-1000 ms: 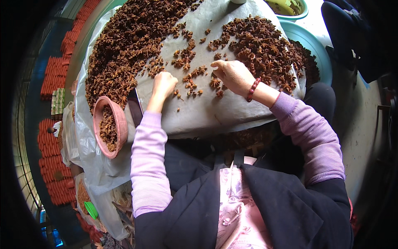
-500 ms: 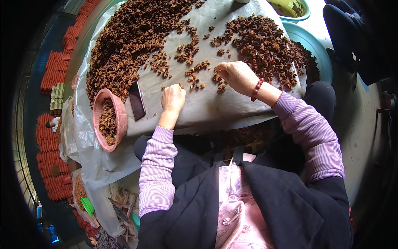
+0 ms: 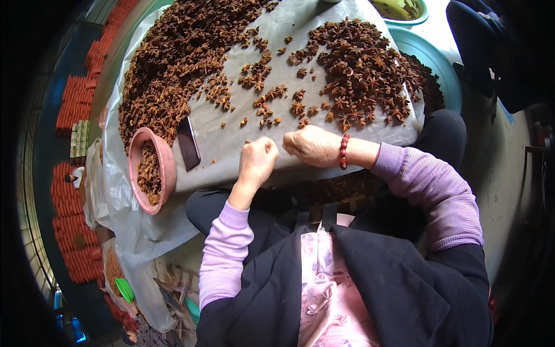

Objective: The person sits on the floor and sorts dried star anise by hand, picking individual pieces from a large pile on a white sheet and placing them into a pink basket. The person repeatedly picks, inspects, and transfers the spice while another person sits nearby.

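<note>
My left hand (image 3: 259,157) is closed just above the near part of the pale sheet (image 3: 219,153), its fingertips curled out of clear view. My right hand (image 3: 306,146), with a red bead bracelet, is curled close to its right, thumb and fingers together; what either holds is hidden. Scattered star anise (image 3: 266,113) lies beyond both hands, between a large pile (image 3: 167,63) at upper left and another pile (image 3: 361,78) at upper right. A dark phone (image 3: 189,143) and a pink oval bowl (image 3: 151,170) with brown pieces lie left of my hands.
Teal tubs (image 3: 439,69) stand along the right, a smaller basin (image 3: 396,13) behind. Red sacks (image 3: 72,248) are stacked at left, with a person (image 3: 76,176) beside them and a green bowl (image 3: 125,289) below. My dark-clad knees (image 3: 445,136) border the near edge.
My left hand has moved right and toward me, uncovering the phone. My right hand has come down toward me, away from the scattered anise. The two hands are now closer together.
</note>
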Demonstrator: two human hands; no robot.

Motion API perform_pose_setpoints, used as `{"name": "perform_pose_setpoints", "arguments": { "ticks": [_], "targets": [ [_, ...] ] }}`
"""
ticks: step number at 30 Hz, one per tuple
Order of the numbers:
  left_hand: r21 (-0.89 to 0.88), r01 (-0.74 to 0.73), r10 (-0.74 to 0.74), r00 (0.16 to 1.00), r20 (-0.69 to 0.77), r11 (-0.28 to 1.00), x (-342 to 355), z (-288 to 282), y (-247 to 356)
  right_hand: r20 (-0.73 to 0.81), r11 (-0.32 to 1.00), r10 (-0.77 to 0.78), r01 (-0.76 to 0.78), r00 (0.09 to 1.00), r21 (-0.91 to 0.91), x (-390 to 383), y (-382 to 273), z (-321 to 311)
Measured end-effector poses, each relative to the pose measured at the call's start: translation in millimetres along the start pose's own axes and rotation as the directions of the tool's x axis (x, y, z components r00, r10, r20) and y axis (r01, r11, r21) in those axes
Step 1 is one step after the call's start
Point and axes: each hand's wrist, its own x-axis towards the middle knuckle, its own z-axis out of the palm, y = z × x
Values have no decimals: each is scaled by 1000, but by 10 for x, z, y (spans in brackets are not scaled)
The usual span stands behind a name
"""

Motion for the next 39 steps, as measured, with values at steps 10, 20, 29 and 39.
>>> {"name": "perform_pose_setpoints", "arguments": {
  "ticks": [10,20,29,39],
  "targets": [
    [298,-242,334,888,-316,924,590,-3,-373,-214,785,75,-190,974,-589,95,383,-201],
    [-367,240,-287,955,-78,899,620,18,-365,-136,789,-163,46,977,-613,90,463,-22],
    [420,-305,348,937,-29,855,793,159,-29,-247,776,-102,-78,964,-625,89,476,-189],
    [358,248,-59,884,-464,900,397,153,-319,-158,771,-32,-76,987,-632,0,350,-233]
  ]
}}
